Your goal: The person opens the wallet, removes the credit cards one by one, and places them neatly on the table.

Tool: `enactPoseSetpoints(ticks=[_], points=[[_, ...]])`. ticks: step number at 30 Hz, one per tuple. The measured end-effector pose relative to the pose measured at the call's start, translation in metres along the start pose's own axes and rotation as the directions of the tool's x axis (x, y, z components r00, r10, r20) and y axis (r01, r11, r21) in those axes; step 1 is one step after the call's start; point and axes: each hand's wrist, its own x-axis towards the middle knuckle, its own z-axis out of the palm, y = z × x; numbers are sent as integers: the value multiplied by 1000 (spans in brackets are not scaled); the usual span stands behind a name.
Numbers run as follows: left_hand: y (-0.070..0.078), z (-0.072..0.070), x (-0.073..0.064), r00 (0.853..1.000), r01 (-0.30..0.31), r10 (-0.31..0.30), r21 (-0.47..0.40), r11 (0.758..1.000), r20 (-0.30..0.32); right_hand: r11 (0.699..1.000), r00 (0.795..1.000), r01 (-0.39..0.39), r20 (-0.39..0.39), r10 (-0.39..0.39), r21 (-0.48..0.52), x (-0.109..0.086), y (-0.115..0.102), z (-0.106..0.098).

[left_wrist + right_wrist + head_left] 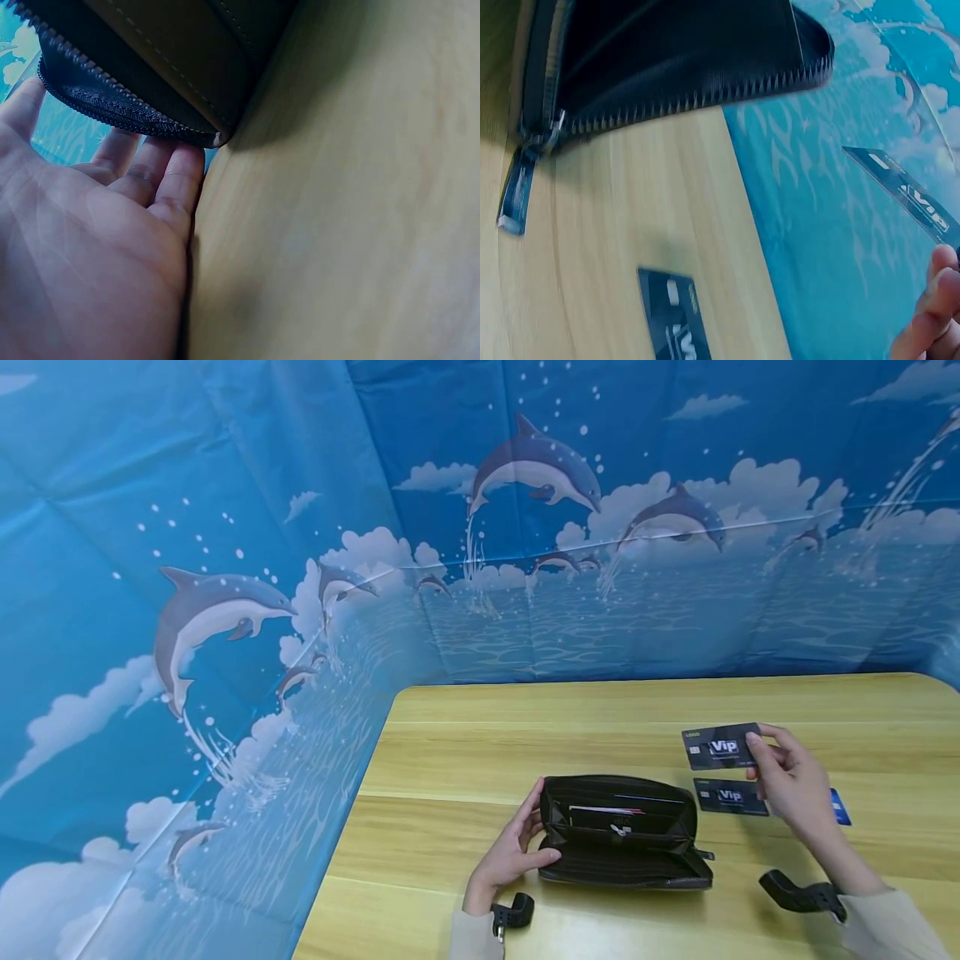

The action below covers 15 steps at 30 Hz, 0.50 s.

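A black zip-around wallet [626, 867] stands unzipped and spread wide on the table, with card edges showing in its inner slots. My left hand [508, 857] holds its left end, thumb at the front edge and fingers along the side and back. In the left wrist view the fingertips [182, 169] are against the zippered edge. My right hand [797, 787] pinches a dark VIP card [708, 748] by its right end, raised to the right of the wallet. A second VIP card [722, 797] lies on the table below it.
Partly hidden behind the right wrist is a blue card [840, 808] on the wooden table [450, 752]. The wallet's zipper pull [516, 195] sticks out at its right end. A blue dolphin-print backdrop [465, 635] borders the table's back and left sides.
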Motion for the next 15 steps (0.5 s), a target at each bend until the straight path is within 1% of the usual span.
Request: enactPoseSetpoints(ticks=[5, 8, 15], points=[[2, 1, -1, 1000, 9, -9, -2, 1000, -7, 997, 997, -38, -59, 42, 64, -1, 11, -12], [3, 1, -1, 1000, 19, -19, -2, 1000, -10, 996, 994, -52, -96, 59, 71, 0, 18, -21], [4, 1, -1, 1000, 19, -19, 1, 1000, -10, 997, 977, -73, -204, 66, -30, -2, 36, -39]])
